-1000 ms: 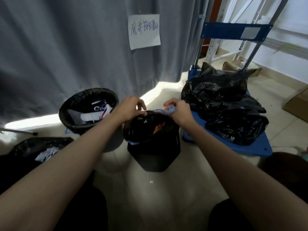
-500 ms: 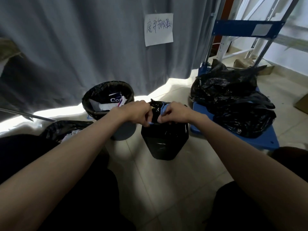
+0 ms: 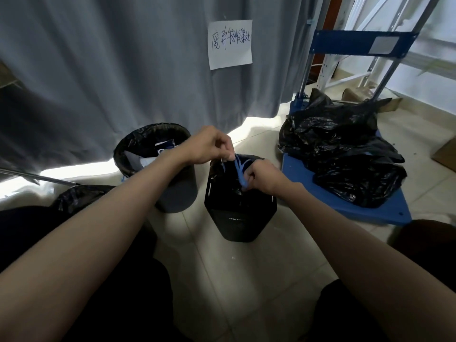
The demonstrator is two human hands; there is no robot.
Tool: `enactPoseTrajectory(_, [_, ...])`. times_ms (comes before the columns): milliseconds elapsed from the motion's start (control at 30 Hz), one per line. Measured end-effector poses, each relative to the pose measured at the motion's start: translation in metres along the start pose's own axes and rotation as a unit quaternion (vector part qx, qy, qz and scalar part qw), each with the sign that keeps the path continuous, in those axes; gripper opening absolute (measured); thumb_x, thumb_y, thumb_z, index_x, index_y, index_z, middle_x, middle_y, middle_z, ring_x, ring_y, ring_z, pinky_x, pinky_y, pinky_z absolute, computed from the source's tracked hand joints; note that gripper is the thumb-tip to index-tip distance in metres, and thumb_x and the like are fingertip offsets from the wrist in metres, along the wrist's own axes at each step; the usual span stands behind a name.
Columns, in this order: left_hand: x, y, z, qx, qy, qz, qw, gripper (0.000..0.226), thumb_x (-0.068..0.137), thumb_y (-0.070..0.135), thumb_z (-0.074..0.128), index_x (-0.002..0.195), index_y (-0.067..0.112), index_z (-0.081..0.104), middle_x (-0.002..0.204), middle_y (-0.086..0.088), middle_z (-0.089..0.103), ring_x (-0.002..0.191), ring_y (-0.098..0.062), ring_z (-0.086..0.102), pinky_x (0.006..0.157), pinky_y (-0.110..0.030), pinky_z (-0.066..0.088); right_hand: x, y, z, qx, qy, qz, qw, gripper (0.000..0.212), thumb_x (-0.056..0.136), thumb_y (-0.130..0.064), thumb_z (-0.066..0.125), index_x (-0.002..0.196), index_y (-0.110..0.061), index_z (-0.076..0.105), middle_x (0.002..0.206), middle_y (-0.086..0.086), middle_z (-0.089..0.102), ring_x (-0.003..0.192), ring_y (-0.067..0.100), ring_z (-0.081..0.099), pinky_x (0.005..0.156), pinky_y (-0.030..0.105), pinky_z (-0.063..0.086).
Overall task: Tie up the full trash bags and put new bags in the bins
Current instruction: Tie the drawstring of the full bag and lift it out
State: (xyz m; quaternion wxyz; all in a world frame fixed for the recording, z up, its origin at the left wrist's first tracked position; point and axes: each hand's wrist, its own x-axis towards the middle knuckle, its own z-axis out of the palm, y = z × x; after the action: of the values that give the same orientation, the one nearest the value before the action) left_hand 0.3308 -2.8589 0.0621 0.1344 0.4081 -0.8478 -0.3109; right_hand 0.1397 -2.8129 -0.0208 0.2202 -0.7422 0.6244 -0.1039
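A small black bin [image 3: 240, 215] stands on the tiled floor in the middle, lined with a black trash bag [image 3: 222, 170] that has blue drawstrings [image 3: 239, 169]. My left hand [image 3: 209, 145] pinches one blue string just above the bin's mouth. My right hand [image 3: 262, 175] grips the other blue string lower down, at the bin's right rim. A round grey bin [image 3: 177, 193] stands to the left, with a black liner and paper trash inside.
Filled black bags [image 3: 345, 149] lie on a blue platform cart [image 3: 385, 213] at the right. Another black bag [image 3: 81, 196] lies on the floor at the left. A grey curtain [image 3: 123, 70] with a handwritten paper note [image 3: 230, 44] hangs behind. A cardboard box [image 3: 445, 154] sits far right.
My hands, close together at the bag's mouth before, have drawn apart: the left rose and the right dropped, stretching the blue strings. The camera view shifted left.
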Motion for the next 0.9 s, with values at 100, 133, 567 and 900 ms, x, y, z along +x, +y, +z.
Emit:
enactPoseTrajectory(100, [0.002,0.005,-0.019,-0.043,0.026,0.000,0.999,0.007,0.083,0.008,0.075,0.089,0.005,0.073,0.075,-0.009,0.070,0.063,0.001,0.061,0.064,-0.009,0.045,0.002,0.012,0.008,0.001,0.002,0.020,1.000,0.009,0.076,-0.003,0.065,0.067,0.001,0.064,0.075,0.013,0.070,0.066,0.024,0.058,0.060,0.038,0.049])
enactPoseTrajectory(133, [0.002,0.006,-0.023,-0.054,0.035,0.003,0.998,0.008,0.084,0.007,0.074,0.090,0.003,0.072,0.076,-0.008,0.069,0.063,0.003,0.061,0.064,-0.009,0.047,0.001,0.015,0.009,0.008,0.000,0.033,0.999,0.018,0.077,-0.005,0.069,0.062,-0.001,0.059,0.070,0.011,0.068,0.063,0.022,0.055,0.053,0.034,0.043])
enactPoseTrajectory(567, [0.009,0.030,-0.013,-0.105,0.065,0.047,0.991,0.006,0.081,0.008,0.077,0.083,0.003,0.074,0.074,-0.017,0.071,0.065,-0.016,0.064,0.068,-0.029,0.053,0.009,-0.018,-0.006,0.317,0.088,-0.042,0.943,0.021,0.074,-0.024,0.083,0.094,-0.023,0.075,0.067,-0.012,0.066,0.066,0.000,0.061,0.070,0.018,0.048])
enactPoseTrajectory(900, [0.014,-0.018,0.007,0.054,0.035,-0.046,0.997,0.032,0.064,0.021,0.089,0.092,0.018,0.077,0.074,0.004,0.073,0.067,-0.012,0.064,0.069,-0.025,0.047,0.012,0.003,-0.010,0.389,0.158,-0.005,0.908,0.005,0.078,-0.006,0.078,0.076,-0.010,0.076,0.073,0.010,0.074,0.060,0.018,0.068,0.061,0.023,0.057])
